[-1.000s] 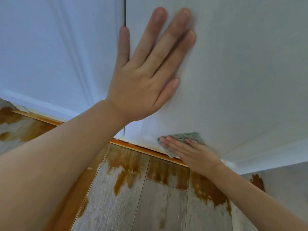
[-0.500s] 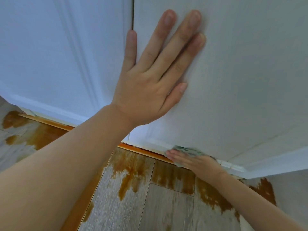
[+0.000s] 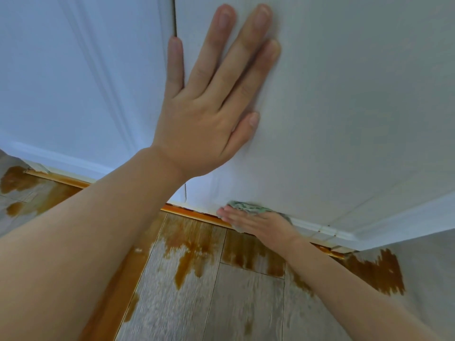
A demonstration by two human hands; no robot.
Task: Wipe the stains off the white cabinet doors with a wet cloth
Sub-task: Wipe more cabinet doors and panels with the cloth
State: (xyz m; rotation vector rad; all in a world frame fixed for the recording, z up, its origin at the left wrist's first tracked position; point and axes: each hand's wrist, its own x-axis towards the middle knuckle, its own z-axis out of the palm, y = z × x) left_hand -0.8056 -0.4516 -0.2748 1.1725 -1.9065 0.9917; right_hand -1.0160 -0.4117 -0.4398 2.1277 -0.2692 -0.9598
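Observation:
My left hand (image 3: 204,124) lies flat, fingers spread, on the right white cabinet door (image 3: 357,107), close to the gap beside the left white door (image 3: 73,82). Low down, my right hand (image 3: 258,222) presses a grey-green cloth (image 3: 246,207) with straight fingers against the bottom edge of the right door. Most of the cloth is hidden under the fingers. A few small brown specks show on the door's bottom trim (image 3: 327,228) to the right of the cloth.
Below the doors runs an orange-brown floor strip (image 3: 187,212). The grey wood-look floor (image 3: 234,303) carries large brown patches (image 3: 187,244). A white side panel (image 3: 418,217) meets the right door at the lower right corner.
My right hand slid the cloth down from the door's lower face onto its bottom edge. My left hand stayed flat on the door.

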